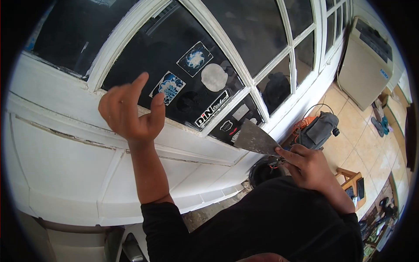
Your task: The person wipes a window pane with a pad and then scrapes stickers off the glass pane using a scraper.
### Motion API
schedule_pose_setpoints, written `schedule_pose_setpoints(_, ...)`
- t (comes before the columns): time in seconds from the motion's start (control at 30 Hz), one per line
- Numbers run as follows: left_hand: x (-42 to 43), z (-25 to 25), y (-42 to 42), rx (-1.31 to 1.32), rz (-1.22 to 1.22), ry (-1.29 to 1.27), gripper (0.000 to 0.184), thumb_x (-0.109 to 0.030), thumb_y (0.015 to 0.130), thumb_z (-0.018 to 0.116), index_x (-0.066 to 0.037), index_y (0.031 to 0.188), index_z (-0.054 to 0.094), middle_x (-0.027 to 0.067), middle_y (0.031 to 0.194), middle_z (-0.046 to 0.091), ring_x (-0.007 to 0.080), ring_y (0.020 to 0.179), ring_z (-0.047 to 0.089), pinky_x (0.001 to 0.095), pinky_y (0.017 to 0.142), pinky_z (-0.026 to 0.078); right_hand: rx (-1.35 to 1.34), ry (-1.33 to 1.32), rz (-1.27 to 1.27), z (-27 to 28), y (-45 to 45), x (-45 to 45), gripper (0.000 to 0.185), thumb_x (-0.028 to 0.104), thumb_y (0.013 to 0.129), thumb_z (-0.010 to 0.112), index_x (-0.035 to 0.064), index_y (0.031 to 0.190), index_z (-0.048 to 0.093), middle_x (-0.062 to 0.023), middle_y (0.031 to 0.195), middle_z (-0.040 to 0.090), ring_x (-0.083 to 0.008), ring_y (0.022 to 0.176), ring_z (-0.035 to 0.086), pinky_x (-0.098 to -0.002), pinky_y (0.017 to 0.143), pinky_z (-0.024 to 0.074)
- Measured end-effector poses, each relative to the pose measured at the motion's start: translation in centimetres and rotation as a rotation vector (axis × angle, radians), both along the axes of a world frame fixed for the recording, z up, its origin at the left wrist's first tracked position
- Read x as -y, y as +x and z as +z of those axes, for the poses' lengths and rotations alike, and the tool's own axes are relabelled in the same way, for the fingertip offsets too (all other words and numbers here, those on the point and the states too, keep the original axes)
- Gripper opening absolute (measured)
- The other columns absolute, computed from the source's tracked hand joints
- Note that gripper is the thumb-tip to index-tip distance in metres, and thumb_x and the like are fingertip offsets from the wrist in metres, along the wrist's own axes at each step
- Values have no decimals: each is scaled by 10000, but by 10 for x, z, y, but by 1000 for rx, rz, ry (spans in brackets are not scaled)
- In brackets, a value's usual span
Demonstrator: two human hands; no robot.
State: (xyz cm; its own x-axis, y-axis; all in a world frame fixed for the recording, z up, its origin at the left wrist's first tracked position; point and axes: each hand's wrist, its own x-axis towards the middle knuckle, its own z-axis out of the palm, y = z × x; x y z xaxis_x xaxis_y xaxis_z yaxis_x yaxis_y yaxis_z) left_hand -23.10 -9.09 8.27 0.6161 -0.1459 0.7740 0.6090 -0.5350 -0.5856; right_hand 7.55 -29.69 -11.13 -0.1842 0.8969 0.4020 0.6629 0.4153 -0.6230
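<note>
My left hand (133,109) is raised in front of the window, empty, with thumb and index finger spread apart. My right hand (307,166) grips a wide metal scraper (256,139), its blade pointing toward the lower pane. Behind my left hand, the dark glass (131,65) carries two blue-and-white stickers (195,58), a round whitish patch (214,77) and a "DiN Stickers" label (212,109). Smaller stickers (226,125) are on the pane near the blade. Whether the blade touches the glass is unclear.
White window frames (251,83) run over a white panelled wall (65,161). At right are a grey bag-like object (321,130), a black bucket (264,172), a wooden stool (349,179), a beige washing machine (364,65) and slippers (379,124) on tiles.
</note>
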Motion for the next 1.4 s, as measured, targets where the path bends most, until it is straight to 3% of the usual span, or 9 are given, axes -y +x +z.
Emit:
schedule_pose_setpoints(0.03, 1, -4, 0, -12, 62, -68, 503, -458, 880, 751, -105, 1237, 727, 55, 1138, 646, 286, 1199, 521, 450, 993, 417, 15, -18, 6, -4, 8, 0, 531, 69, 800, 734, 143, 1323, 682, -98, 877, 655, -295, 676, 678, -408, 580, 547)
schedule_pose_setpoints(0.2, 8, -55, 61, 13, 503, -206, 751, -607, 847, 723, -141, 1422, 595, 172, 1470, 515, 386, 1469, 349, 683, 1156, 240, 128, -109, 87, -7, 45, -9, 488, 92, 784, 736, 138, 1269, 715, -104, 925, 683, -307, 732, 702, -413, 627, 565)
schedule_pose_setpoints(0.33, 26, -141, 92, -661, 274, -926, 574, -516, 859, 746, -186, 1323, 674, 69, 1371, 643, 250, 1357, 523, 639, 1112, 370, 164, -135, 157, -5, 64, -19, 469, 117, 790, 739, 139, 1259, 720, -91, 907, 680, -311, 738, 702, -420, 636, 568)
schedule_pose_setpoints(0.4, 51, -175, 92, -364, 20, -1427, 397, -387, 894, 755, -152, 1213, 728, 19, 1088, 755, 207, 1085, 696, 461, 893, 558, 165, -124, 177, -6, 76, -23, 464, 123, 790, 741, 138, 1253, 722, -89, 900, 679, -314, 738, 701, -422, 637, 568)
schedule_pose_setpoints(0.53, 100, -258, 68, 655, 24, -1523, 208, -247, 922, 776, -60, 1011, 771, 98, 652, 666, 186, 476, 569, 340, 541, 487, 141, -146, 202, -20, 101, -32, 433, 123, 794, 732, 137, 1227, 729, -100, 883, 674, -325, 718, 697, -430, 624, 567)
schedule_pose_setpoints(0.67, 153, -309, 36, 937, 395, -1372, 374, -218, 903, 790, 3, 674, 593, 113, 531, 465, 166, 462, 352, 364, 474, 326, 184, -182, 242, -30, 116, -44, 453, 106, 785, 728, 142, 1236, 717, -107, 867, 669, -335, 700, 694, -439, 603, 563)
schedule_pose_setpoints(0.83, 172, -313, 31, 751, 555, -1138, 327, -180, 1009, 577, -25, 726, 628, 144, 633, 610, 357, 545, 585, 450, 544, 455, 190, -137, 313, -30, 111, -62, 473, 108, 779, 734, 149, 1250, 709, -99, 925, 689, -322, 722, 707, -434, 613, 569)
schedule_pose_setpoints(1.27, 178, -293, 8, 419, 482, -1276, 190, -40, 915, 664, -39, 726, 648, 129, 674, 670, 293, 551, 634, 358, 551, 502, 112, -137, 290, -32, 71, -42, 473, 121, 808, 743, 138, 1278, 695, -97, 913, 677, -325, 766, 701, -437, 647, 568)
schedule_pose_setpoints(1.4, 162, -276, 22, 594, 340, -1107, 127, -97, 967, 619, -41, 951, 732, 92, 701, 683, 250, 605, 661, 364, 618, 541, 134, -137, 210, -32, 71, -35, 503, 107, 806, 764, 139, 1301, 685, -107, 910, 677, -338, 753, 695, -440, 647, 558)
